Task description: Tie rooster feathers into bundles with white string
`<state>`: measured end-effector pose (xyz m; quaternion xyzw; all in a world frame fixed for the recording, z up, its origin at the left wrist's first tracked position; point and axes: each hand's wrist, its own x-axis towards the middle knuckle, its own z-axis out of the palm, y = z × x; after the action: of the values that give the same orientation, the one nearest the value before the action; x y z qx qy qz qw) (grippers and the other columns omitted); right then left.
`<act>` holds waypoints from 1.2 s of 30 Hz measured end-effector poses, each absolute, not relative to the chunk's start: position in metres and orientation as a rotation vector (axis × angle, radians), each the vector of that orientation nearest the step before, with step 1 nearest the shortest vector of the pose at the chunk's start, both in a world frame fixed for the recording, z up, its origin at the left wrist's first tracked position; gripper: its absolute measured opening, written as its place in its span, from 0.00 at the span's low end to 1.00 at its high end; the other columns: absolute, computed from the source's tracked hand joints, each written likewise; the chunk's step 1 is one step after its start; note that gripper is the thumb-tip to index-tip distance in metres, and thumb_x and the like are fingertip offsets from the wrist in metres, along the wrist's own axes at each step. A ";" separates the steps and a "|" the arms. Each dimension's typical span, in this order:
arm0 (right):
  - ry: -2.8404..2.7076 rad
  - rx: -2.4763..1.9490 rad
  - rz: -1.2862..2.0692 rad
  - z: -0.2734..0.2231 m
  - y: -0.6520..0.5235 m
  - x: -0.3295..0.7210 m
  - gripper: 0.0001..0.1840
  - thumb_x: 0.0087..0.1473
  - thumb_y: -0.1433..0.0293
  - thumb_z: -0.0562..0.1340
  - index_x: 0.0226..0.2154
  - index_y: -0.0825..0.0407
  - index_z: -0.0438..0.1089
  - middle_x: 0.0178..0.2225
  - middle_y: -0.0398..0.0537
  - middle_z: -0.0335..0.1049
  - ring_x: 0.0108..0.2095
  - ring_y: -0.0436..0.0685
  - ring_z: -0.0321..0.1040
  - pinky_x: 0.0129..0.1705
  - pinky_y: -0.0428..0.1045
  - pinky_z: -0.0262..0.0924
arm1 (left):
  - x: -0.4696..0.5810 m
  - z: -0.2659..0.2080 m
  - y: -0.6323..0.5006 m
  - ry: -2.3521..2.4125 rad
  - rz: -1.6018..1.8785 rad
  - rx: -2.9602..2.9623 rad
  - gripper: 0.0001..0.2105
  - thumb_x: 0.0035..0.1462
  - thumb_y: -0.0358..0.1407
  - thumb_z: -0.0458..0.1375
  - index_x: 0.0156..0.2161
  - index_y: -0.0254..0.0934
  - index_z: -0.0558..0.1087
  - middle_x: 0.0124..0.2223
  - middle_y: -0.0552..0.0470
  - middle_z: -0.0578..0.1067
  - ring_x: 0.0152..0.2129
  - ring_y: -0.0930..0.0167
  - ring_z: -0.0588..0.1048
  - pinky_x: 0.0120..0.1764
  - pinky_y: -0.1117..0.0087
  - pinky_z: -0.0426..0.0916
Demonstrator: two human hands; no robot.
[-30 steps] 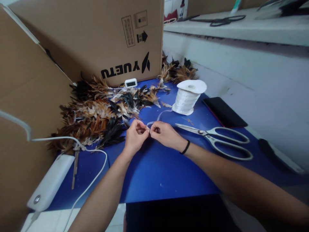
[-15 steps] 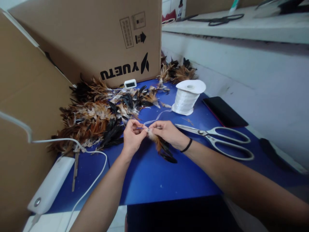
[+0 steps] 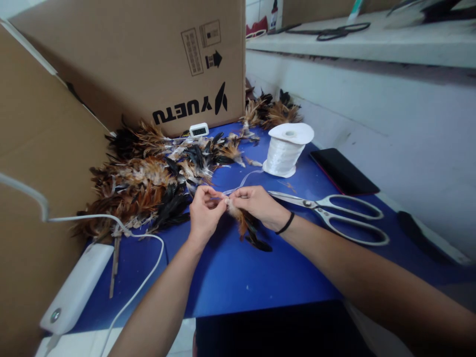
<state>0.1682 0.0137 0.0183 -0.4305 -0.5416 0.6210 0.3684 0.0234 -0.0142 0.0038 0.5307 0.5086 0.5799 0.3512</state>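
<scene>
A small feather bunch (image 3: 243, 218), white at its base and brown to black at the tips, is pinched between my two hands above the table's front part. My left hand (image 3: 206, 210) is closed, thumb and fingertips at the white base. From the other side, my right hand (image 3: 256, 203) closes its thumb and fingers on the same base, with the feathers hanging below it. A thin white ribbon (image 3: 250, 174) runs from the white spool (image 3: 284, 151) to my fingertips; which fingers grip it is hidden.
Large scissors (image 3: 327, 213) lie partly open right of my right hand, near a dark phone (image 3: 344, 171). Piled feathers (image 3: 139, 186) cover the left and back. A small digital clock (image 3: 199, 130), a cardboard box (image 3: 130, 59), a white power bank (image 3: 76, 292) and its cable (image 3: 158, 258) surround the workspace.
The view has shifted very slightly. Both hands keep their pinch on the feather bunch at nearly the same spot, with only slight finger movement.
</scene>
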 end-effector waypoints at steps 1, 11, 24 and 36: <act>-1.386 -1.109 1.600 0.019 0.013 0.168 0.06 0.39 0.69 0.61 0.22 0.56 0.68 0.18 0.39 0.63 0.19 0.44 0.55 0.23 0.43 0.51 | 0.024 0.003 -0.014 1.327 1.503 1.383 0.16 0.45 0.32 0.63 0.35 0.39 0.60 0.33 0.54 0.76 0.26 0.73 0.77 0.32 0.73 0.72; -1.301 -1.061 1.664 0.023 0.014 0.169 0.04 0.40 0.70 0.59 0.21 0.55 0.66 0.17 0.38 0.61 0.18 0.44 0.54 0.21 0.42 0.49 | 0.023 0.007 -0.013 1.279 1.538 1.300 0.17 0.43 0.31 0.64 0.35 0.39 0.59 0.32 0.55 0.75 0.26 0.73 0.77 0.31 0.73 0.72; -1.223 -1.055 1.810 0.022 0.014 0.171 0.05 0.38 0.70 0.64 0.22 0.55 0.70 0.18 0.40 0.65 0.18 0.45 0.57 0.22 0.43 0.52 | 0.024 0.006 -0.016 1.278 1.510 1.342 0.18 0.44 0.32 0.64 0.36 0.39 0.60 0.32 0.55 0.75 0.26 0.73 0.77 0.32 0.72 0.72; -1.271 -1.082 1.767 0.027 0.013 0.172 0.05 0.38 0.71 0.65 0.23 0.57 0.72 0.20 0.41 0.67 0.20 0.45 0.59 0.23 0.43 0.54 | 0.022 0.007 -0.016 1.298 1.528 1.347 0.17 0.44 0.32 0.64 0.36 0.39 0.60 0.33 0.54 0.75 0.25 0.74 0.76 0.31 0.73 0.72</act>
<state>0.1720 0.0130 0.0270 -0.4174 -0.4903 0.6814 0.3478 0.0222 -0.0159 0.0067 0.5214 0.5023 0.5913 0.3554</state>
